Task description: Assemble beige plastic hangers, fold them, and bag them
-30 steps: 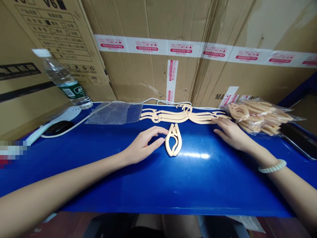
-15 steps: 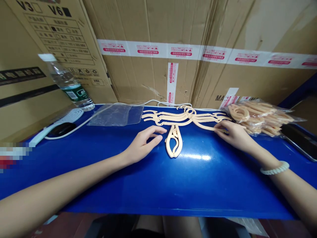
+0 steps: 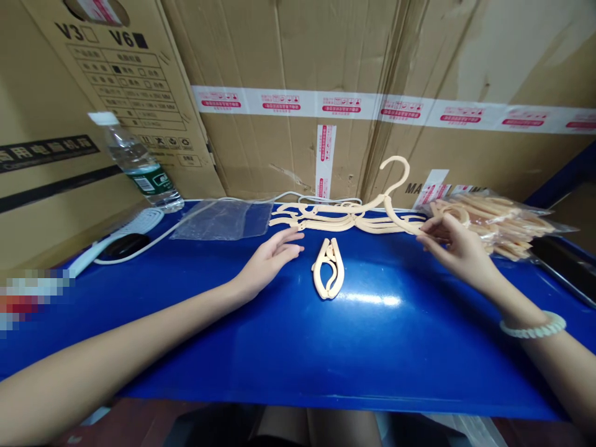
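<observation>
1. Pinched in the right hand (image 3: 459, 254), by the tip of the right arm: an unfolded hanger (image 3: 385, 200), raised and tilted above the far side of the table (image 3: 261, 347), hook upward against cardboard boxes (image 3: 279, 56).
2. Loosely curled and apparently holding nothing, well apart from the right: the left hand (image 3: 265, 262), beside the left end of a hanger stack (image 3: 333, 225). Contact with the stack: impossible to tell.
3. Lying alone at the middle, just nearer than the stack: a folded hanger (image 3: 341, 268), collapsed into a teardrop, point toward the near edge, hook curled inside.
4. Likely to twist or slip, given a grip at one end only. Liable to snag among the stacked hooks and drag the row askew, given a low left arm overlapping them in view. Possibly prone to bumping the bag of hangers (image 3: 493, 217), given such closeness to the right fingers.
5. In material, seemingly smooth, pale peach plastic with rounded, jointed arms; underneath, glossy blue with a bright glare patch; at right, crinkled, shiny clear film.
6. At far left, a clear bottle (image 3: 144, 174), white-capped and green-labelled; beside it, toward the stack, a flat clear plastic bag (image 3: 223, 218).
</observation>
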### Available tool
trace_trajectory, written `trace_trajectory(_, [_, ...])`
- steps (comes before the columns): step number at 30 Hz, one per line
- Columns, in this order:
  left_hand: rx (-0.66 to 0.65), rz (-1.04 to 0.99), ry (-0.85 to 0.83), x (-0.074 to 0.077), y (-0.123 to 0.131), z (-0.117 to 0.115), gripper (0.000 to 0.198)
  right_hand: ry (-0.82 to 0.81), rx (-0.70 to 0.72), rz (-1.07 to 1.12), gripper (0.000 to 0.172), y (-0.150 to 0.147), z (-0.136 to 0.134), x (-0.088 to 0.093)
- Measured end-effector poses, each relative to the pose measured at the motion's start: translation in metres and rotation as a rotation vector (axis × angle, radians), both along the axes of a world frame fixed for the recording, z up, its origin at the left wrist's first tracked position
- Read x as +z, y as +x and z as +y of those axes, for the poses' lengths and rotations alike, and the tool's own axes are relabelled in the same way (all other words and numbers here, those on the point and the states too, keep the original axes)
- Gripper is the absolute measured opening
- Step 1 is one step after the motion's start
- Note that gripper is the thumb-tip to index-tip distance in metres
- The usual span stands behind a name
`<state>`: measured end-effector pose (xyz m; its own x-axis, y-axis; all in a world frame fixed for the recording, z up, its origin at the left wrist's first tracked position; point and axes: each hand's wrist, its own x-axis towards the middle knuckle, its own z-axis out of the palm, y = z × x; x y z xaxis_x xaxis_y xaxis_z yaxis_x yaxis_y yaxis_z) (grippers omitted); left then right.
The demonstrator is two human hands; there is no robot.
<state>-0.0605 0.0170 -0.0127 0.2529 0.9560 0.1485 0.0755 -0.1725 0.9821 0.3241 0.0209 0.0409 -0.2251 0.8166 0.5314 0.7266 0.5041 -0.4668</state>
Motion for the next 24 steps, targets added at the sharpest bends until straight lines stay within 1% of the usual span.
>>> trace_trajectory(2, [0.032,-0.047,-0.012,-0.001,0.001,0.0,0.063,0.017,0.008,-0.017,0.021,-0.004,-0.003,0.003])
trace_trajectory(5, [0.04,-0.048,0.011,-0.001,0.004,0.0,0.07,0.043,0.03,-0.081,0.019,-0.011,-0.009,0.005])
trace_trajectory(8, [-0.003,-0.008,0.081,-0.003,0.004,-0.003,0.08,0.048,0.072,-0.129,0.016,-0.019,-0.014,0.002])
trace_trajectory(10, [-0.051,0.035,0.145,-0.003,0.004,-0.005,0.082,0.022,0.108,-0.148,0.015,-0.026,-0.018,-0.002])
trace_trajectory(12, [-0.11,0.115,0.212,-0.001,0.004,-0.009,0.074,-0.018,0.143,-0.166,0.016,-0.033,-0.022,-0.007])
trace_trajectory(15, [-0.157,0.21,0.263,0.004,0.003,-0.014,0.054,-0.044,0.183,-0.193,0.019,-0.04,-0.026,-0.01])
trace_trajectory(17, [-0.144,0.225,0.264,0.007,0.004,-0.016,0.044,0.006,0.215,-0.227,0.02,-0.041,-0.025,-0.008])
trace_trajectory(19, [-0.106,0.223,0.263,0.009,0.003,-0.016,0.039,0.112,0.233,-0.292,0.022,-0.04,-0.025,-0.004])
trace_trajectory(21, [-0.064,0.224,0.258,0.01,0.003,-0.015,0.036,0.234,0.193,-0.379,0.024,-0.038,-0.025,0.0])
trace_trajectory(22, [-0.05,0.222,0.25,0.01,0.003,-0.015,0.035,0.285,0.147,-0.421,0.024,-0.037,-0.026,0.001])
trace_trajectory(24, [-0.04,0.216,0.231,0.01,0.003,-0.014,0.034,0.345,0.006,-0.489,0.023,-0.036,-0.029,0.001])
